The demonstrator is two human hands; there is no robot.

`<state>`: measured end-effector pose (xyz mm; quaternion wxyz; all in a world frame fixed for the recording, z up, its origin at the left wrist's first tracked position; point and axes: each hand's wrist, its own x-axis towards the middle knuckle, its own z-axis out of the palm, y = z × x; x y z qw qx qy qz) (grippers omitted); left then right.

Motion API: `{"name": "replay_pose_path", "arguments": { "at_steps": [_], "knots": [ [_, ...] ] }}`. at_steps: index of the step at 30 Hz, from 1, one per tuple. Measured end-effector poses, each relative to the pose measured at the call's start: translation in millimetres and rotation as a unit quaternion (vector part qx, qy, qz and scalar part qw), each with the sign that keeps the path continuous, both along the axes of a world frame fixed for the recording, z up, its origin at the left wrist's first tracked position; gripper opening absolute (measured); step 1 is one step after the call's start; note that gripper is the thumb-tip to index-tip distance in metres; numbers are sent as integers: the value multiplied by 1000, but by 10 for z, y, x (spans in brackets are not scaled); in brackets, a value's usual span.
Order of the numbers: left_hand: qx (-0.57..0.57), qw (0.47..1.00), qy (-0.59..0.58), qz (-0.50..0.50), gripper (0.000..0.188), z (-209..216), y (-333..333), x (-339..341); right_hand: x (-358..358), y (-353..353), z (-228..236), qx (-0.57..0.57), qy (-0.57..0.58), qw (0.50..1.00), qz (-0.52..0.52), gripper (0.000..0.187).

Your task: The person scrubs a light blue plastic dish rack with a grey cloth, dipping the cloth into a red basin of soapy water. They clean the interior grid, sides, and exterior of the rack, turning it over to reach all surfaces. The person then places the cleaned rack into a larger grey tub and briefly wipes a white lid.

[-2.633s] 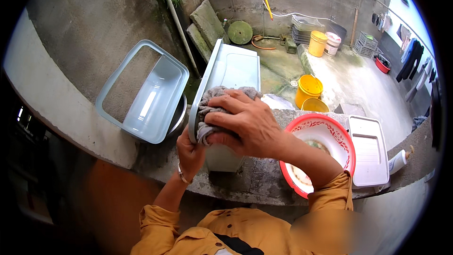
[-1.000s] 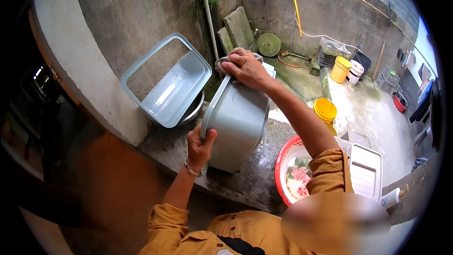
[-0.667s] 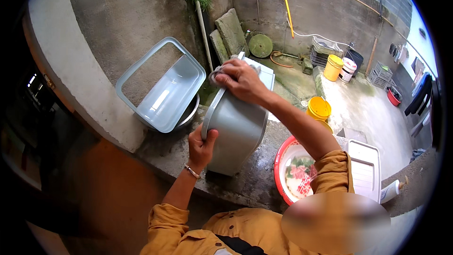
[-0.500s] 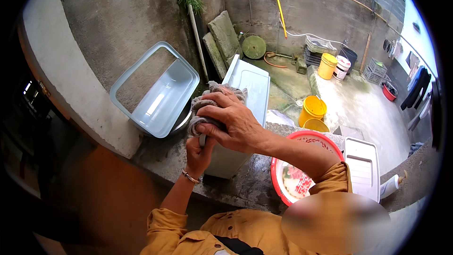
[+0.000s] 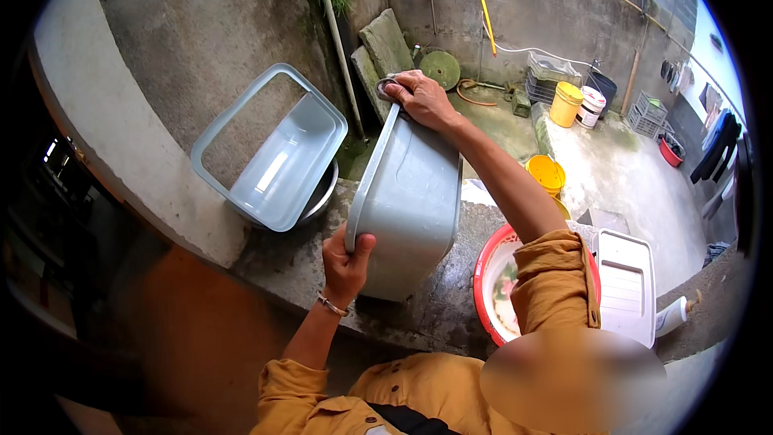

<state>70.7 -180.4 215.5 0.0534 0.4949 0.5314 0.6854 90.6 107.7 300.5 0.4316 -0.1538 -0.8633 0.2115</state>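
Observation:
A light blue-grey plastic bin (image 5: 411,201) rests tipped on the concrete ledge in front of me, its mouth turned left. My left hand (image 5: 344,264), with a bracelet at the wrist, grips the near end of its rim, thumb on the outside. At the far end of that rim, my right hand (image 5: 424,99) is closed round a bunched grey cloth (image 5: 386,87) pressed over the edge. To the left, a second light blue-grey plastic piece (image 5: 294,157), with a large opening framed by its rim, leans on a metal basin (image 5: 324,193). The bin's inside is hidden.
At my right are a red-rimmed basin (image 5: 481,290) with liquid in it, a white lid (image 5: 628,294) and a white bottle (image 5: 672,316). Yellow buckets (image 5: 547,173) stand beyond the ledge. A wall (image 5: 193,48) rises at left, with stone slabs (image 5: 385,44) leaning farther back.
My right hand has moved with the cloth from near my left hand to the far end of the bin's rim. My left hand still grips the near end.

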Motion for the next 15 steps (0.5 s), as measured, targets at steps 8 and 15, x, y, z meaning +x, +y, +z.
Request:
{"name": "replay_pose_path", "arguments": {
  "at_steps": [8, 15],
  "knots": [
    [23, 1000, 7, 16, 30, 14, 9, 35, 841, -1624, 95, 66, -8, 977, 204, 25],
    [-1, 1000, -9, 3, 32, 15, -56, 32, 342, -763, 24, -5, -73, 995, 67, 36]
  ]
}}
